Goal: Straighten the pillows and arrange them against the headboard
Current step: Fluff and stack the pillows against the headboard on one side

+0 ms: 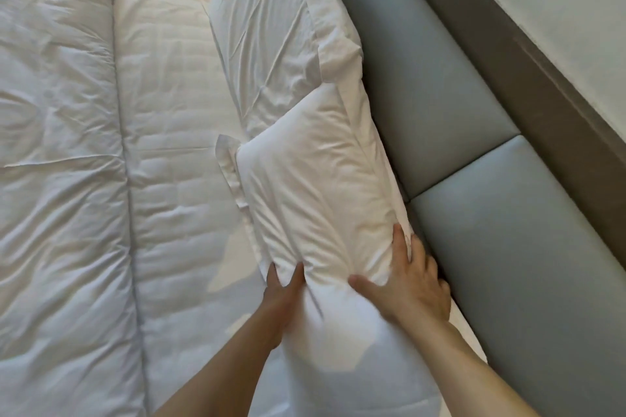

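Two white pillows lie in a row along the grey-blue padded headboard (440, 105). The far pillow (281, 27) rests flat against it, creased. The near pillow (315, 186) overlaps the far one's end and leans on the headboard. My left hand (283, 291) grips the near pillow's lower left corner, fingers tucked under the fabric. My right hand (413, 278) lies on the pillow's lower right corner beside the headboard, with the thumb over the bottom edge and the fingers spread along its side.
A folded-back white duvet (57, 145) lies thick on the left. The white quilted mattress cover (176, 152) shows between the duvet and the pillows. A brown wall strip (528, 54) runs above the headboard.
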